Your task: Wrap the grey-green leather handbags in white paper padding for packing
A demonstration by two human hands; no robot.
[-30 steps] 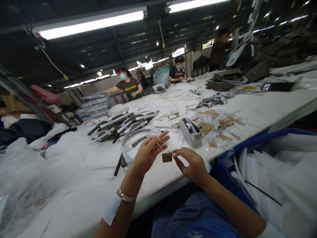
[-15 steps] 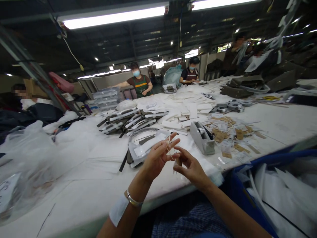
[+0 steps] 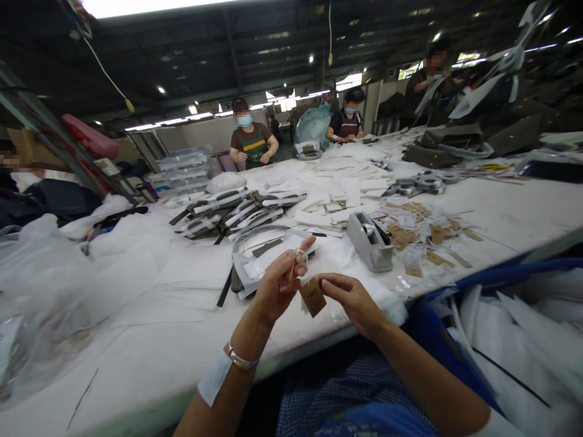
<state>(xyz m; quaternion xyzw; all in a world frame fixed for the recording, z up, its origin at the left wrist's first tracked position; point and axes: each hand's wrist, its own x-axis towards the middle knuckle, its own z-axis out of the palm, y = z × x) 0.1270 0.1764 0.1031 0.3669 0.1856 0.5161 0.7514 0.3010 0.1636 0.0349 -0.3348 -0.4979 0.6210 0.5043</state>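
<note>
Cardboard hang tag hangs tilted, one corner down, between the two hands above the near edge of the counter. It is brown, flat and rectangular, with white string at its upper edge; any print is too small to read. The left hand has the string among partly curled fingers, one reaching forward. The right hand brings thumb and forefinger nearly together at the tag's side; whether they pinch or only touch it, I cannot tell. The step in hand looks like handling the string; the next move would call for keeping its loop untangled. Beyond stand a tape dispenser, scattered hang tags and, farther left, white-wrapped dark straps.
</note>
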